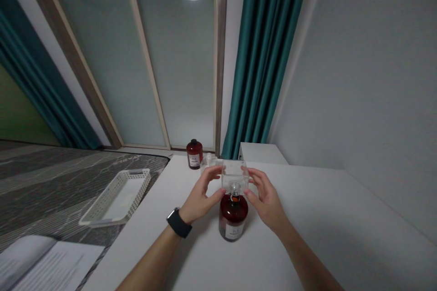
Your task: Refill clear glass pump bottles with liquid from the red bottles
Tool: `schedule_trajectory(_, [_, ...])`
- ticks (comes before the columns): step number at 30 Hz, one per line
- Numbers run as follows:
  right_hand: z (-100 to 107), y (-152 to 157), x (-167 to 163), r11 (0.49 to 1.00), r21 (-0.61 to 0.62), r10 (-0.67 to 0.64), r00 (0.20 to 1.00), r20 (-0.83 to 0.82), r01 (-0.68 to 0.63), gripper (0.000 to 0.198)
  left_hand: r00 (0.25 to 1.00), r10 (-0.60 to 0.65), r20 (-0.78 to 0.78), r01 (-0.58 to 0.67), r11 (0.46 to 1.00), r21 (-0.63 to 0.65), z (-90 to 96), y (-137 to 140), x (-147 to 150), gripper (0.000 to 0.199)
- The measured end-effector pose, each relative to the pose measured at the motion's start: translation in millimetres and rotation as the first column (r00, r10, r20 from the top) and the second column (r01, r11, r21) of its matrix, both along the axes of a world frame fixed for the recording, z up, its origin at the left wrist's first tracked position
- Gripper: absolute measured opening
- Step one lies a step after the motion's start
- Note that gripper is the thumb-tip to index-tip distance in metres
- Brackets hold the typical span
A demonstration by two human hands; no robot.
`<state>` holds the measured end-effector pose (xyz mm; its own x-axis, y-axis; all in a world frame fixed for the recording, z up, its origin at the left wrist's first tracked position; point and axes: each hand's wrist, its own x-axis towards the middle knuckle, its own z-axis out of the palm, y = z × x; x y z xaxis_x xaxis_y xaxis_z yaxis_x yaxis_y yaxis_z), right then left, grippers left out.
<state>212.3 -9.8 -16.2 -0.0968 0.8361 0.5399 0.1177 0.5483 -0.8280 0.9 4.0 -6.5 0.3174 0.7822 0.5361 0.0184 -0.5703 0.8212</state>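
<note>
A clear, square-sided container point(235, 169) is held between my two hands, just behind and above the neck of a dark red bottle point(233, 211). My left hand point(204, 193) grips its left side with curved fingers and thumb; a black watch is on that wrist. On the opposite side, my right hand point(268, 200) grips it the same way. The bottle stands upright on the white table, with a clear neck and a white label facing me. Both thumbs are close to the bottle's shoulder; whether they touch it I cannot tell.
Farther back on the white table point(327, 227) stand another dark red bottle point(194, 153) with a black top and a clear glass-like object point(209, 161), partly hidden. To the left, a white basket point(136, 200) and an open book point(58, 266) lie on a grey patterned surface.
</note>
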Motion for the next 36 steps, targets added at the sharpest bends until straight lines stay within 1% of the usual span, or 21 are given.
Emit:
schedule_trajectory(4, [0.9,-2.3,4.4,1.0,0.027,0.008,0.999,0.053,-0.009,0.046,0.999,0.03,-0.034,-0.029,0.999,0.032,0.8,-3.0,0.7,0.049])
schedule_trajectory(12, [3.3,-5.0,2.5,0.999,0.053,0.006,0.998,0.057,-0.009,0.05,0.998,0.036,-0.043,-0.032,0.995,0.095,-0.6,-2.3,0.1,0.052])
schedule_trajectory(20, [1.3,-3.5,2.0,0.996,0.085,-0.035,0.997,0.071,0.029,0.051,0.994,0.088,-0.06,-0.077,0.984,0.161,-1.2,-2.0,-0.7,0.052])
schedule_trajectory(29, [1.2,-3.2,2.1,0.993,0.114,-0.016,0.998,0.054,0.01,0.049,0.997,0.062,-0.034,-0.056,0.983,0.172,1.6,-1.9,1.3,0.052])
schedule_trajectory(36, [2.5,-5.5,2.9,0.992,0.123,-0.051,0.995,0.08,0.041,0.051,0.997,0.066,-0.027,-0.06,0.982,0.181,3.5,-3.4,1.8,0.053])
